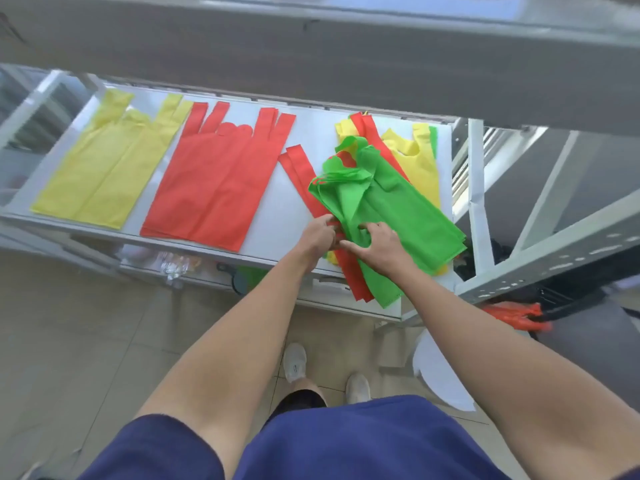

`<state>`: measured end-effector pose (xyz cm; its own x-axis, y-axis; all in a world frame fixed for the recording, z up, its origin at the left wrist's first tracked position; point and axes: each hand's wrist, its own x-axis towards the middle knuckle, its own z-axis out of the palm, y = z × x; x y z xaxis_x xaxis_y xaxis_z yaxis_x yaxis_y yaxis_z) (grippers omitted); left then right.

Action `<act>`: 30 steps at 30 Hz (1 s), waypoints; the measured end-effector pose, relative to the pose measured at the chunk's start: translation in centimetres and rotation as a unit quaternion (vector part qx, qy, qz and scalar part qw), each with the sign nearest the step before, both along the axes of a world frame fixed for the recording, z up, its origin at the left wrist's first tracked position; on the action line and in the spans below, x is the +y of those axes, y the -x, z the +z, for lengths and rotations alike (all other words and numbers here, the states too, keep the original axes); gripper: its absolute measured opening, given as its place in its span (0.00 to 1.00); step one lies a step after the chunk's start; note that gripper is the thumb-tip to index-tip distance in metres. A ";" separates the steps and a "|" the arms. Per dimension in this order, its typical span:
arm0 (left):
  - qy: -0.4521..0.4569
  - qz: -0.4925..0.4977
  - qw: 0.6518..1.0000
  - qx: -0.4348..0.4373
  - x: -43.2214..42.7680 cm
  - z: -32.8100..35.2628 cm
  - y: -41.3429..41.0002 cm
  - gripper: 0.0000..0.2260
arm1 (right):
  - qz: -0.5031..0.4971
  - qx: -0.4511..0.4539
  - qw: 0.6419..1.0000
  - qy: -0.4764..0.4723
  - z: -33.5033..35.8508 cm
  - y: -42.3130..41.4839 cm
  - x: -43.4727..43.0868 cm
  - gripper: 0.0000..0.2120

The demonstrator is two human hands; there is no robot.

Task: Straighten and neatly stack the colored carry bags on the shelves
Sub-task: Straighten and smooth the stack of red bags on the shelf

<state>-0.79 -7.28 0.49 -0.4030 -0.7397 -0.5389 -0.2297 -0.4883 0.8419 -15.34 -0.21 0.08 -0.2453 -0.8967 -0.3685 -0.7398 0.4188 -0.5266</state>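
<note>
On the white shelf (298, 202) a flat stack of yellow bags (104, 168) lies at the left and a flat stack of red bags (214, 181) beside it. At the right sits a mixed heap: green bags (391, 206) on top, red bags (301, 168) and yellow bags (419, 161) underneath, some hanging over the front edge. My left hand (320, 242) pinches the edge of the heap where red meets green. My right hand (379, 245) grips the green bags with curled fingers.
A dark upper shelf board (311, 53) overhangs the far side. Grey metal uprights (476, 188) and a slanted perforated rail (554, 261) stand at the right. Orange-red bags (516, 315) lie low at the right. A lower shelf holds clear plastic items (173, 265). My shoes stand on the tiled floor.
</note>
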 end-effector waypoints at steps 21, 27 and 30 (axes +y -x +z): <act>0.525 -0.091 0.769 -0.353 10.7 -7.0 0.0 0.22 | -0.027 -0.052 0.998 0.013 2.0 6.8 -0.1 0.32; 0.076 0.181 0.973 -0.118 8.4 -3.1 2.8 0.24 | -0.008 -0.022 0.998 0.055 2.1 7.3 -0.3 0.26; -0.049 0.250 0.967 -0.031 5.5 -3.1 4.3 0.28 | 0.013 0.011 0.997 0.075 1.8 7.3 -0.2 0.18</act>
<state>-5.04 -1.81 -2.60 0.0264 -0.7783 -0.6274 0.0075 -0.6274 0.7787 -22.65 -0.44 1.90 -0.2273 -0.9478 -0.2238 -0.7614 0.3163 -0.5659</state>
